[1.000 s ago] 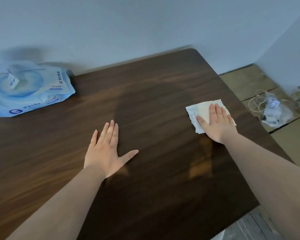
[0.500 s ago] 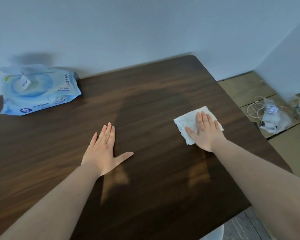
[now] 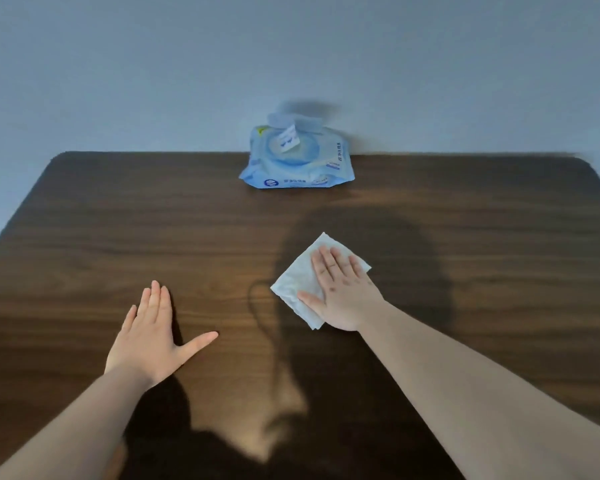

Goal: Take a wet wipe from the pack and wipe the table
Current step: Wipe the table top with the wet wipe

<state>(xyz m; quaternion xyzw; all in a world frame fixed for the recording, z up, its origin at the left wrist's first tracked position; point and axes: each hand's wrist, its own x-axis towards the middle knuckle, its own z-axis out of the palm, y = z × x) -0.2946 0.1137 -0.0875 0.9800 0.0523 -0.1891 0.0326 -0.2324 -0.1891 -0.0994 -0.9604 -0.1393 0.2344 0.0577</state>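
Wet wipe: lies flat on the surface, near the middle, pinned under the right hand; its left part and far corner show beyond the hand.
Right hand fingers: held straight and together, pressed flat on the wipe, not curled round it.
Left hand: laid flat on bare wood, well apart from the wipe; fingers together, thumb splayed, nothing held.
Handling (judged): thin, limp, very light, damp; likely to bunch or fold if pushed by an edge. Broad palm pressure is advised.
Pack: soft blue pouch at the far edge by the wall; lid flap raised, a wipe tab seen at the opening. Remaining contents cannot be told.
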